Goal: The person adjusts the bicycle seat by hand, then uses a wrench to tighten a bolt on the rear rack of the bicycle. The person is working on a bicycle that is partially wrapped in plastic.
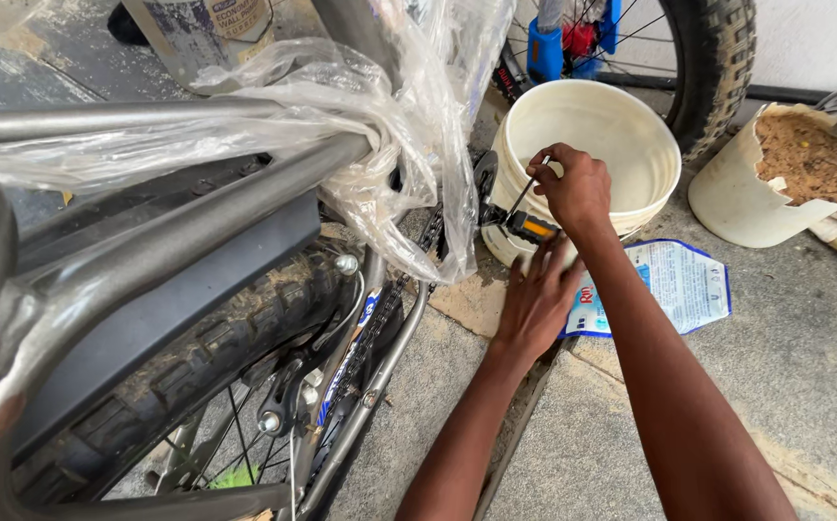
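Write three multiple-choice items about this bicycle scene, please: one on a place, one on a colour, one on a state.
1. Where is the white bucket?
A. behind the pedal
B. on the rear tyre
C. on the flat packet

2. What colour is the pedal reflector?
A. green
B. orange
C. white

3. What is the right hand doing?
A. lying flat on the floor
B. holding a thin dark tool at the pedal
C. lifting the bucket

Answers:
1 A, the bucket stands on the floor just beyond the pedal.
2 B, an orange strip shows on the pedal's side.
3 B, the fingers pinch a thin tool that points to the pedal, while the left hand is open under it.
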